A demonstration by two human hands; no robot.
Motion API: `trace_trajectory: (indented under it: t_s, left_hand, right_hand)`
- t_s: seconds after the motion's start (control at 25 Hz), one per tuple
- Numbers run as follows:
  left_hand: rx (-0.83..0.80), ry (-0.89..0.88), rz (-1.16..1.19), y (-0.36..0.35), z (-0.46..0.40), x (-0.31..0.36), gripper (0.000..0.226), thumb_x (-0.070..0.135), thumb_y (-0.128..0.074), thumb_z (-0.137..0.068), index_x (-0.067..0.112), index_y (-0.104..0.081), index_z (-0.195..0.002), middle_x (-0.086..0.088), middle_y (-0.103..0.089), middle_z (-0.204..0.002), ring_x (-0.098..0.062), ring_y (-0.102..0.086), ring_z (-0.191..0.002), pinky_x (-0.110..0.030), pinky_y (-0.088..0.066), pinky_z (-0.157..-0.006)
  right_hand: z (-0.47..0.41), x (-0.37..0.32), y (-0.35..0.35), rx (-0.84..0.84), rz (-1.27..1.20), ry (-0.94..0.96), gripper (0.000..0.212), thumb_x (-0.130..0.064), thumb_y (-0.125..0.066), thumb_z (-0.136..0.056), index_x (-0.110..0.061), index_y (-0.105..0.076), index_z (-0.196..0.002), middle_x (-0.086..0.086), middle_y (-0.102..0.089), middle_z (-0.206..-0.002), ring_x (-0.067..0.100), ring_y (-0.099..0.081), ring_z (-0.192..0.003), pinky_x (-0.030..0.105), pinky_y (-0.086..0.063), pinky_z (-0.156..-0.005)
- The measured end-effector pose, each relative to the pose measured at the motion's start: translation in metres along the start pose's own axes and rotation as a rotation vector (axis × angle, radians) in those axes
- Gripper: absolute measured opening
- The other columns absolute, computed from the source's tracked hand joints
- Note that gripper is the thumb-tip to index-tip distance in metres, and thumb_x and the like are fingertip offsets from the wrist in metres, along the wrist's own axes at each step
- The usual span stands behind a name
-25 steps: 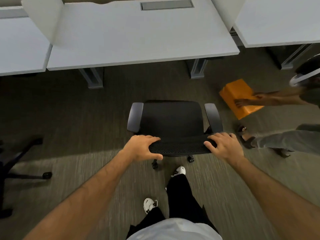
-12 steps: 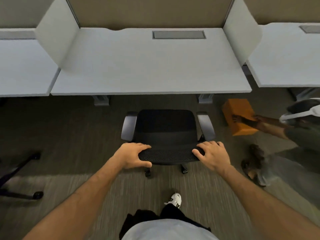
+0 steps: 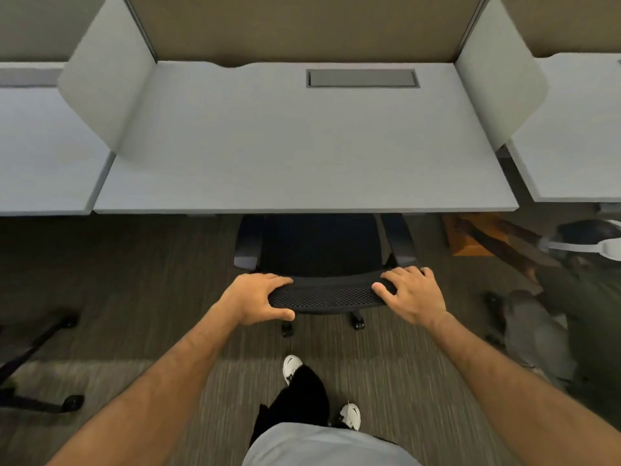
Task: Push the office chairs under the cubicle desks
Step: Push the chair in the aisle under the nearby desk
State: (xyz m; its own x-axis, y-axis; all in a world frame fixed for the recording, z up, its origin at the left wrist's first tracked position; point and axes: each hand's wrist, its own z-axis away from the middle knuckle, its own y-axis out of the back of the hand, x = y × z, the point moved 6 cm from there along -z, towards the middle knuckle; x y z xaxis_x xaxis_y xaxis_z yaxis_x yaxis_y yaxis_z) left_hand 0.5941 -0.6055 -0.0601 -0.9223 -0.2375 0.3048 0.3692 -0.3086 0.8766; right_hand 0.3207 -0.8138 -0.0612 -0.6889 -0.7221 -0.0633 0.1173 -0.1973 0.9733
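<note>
A black office chair (image 3: 322,250) with grey armrests stands in front of me, its seat front tucked under the front edge of the grey cubicle desk (image 3: 302,156). My left hand (image 3: 257,299) grips the left end of the mesh backrest top (image 3: 326,294), thumb underneath. At the right end, my right hand (image 3: 411,294) grips the same backrest. The chair's rear casters show below the backrest.
White dividers (image 3: 107,79) flank the desk, with neighbouring desks at both sides. Another chair's black base (image 3: 37,361) lies at the left on the carpet. At the right a person (image 3: 554,297) crouches by an orange box (image 3: 470,237) under the desk edge.
The chair has rolled forward with both hands on its backrest; its seat front and armrest tips now sit under the desk edge. I have stepped closer to the desk.
</note>
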Motion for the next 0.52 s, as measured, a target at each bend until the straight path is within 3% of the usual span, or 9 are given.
trace_trajectory:
  t_s: [0.2, 0.52]
  left_hand:
    - [-0.015, 0.002, 0.043, 0.021, -0.03, -0.027, 0.107, 0.102, -0.03, -0.066, 0.037, -0.04, -0.151, 0.014, -0.06, -0.136, -0.01, -0.059, -0.116, -0.034, -0.05, -0.097]
    - [0.028, 0.026, 0.007, 0.029, -0.042, -0.042, 0.1, 0.096, -0.038, -0.073, 0.033, -0.043, -0.15, 0.013, -0.061, -0.133, -0.008, -0.059, -0.109, -0.031, -0.051, -0.093]
  right_hand:
    - [-0.05, -0.004, 0.013, -0.033, -0.032, -0.002, 0.075, -0.076, -0.012, -0.093, -0.035, -0.064, -0.127, -0.01, -0.066, -0.129, 0.018, -0.056, -0.121, 0.047, -0.035, -0.106]
    - [-0.082, -0.013, 0.019, -0.179, -0.084, -0.028, 0.078, -0.08, -0.011, -0.09, -0.036, -0.066, -0.124, -0.008, -0.067, -0.117, 0.019, -0.058, -0.111, 0.054, -0.034, -0.106]
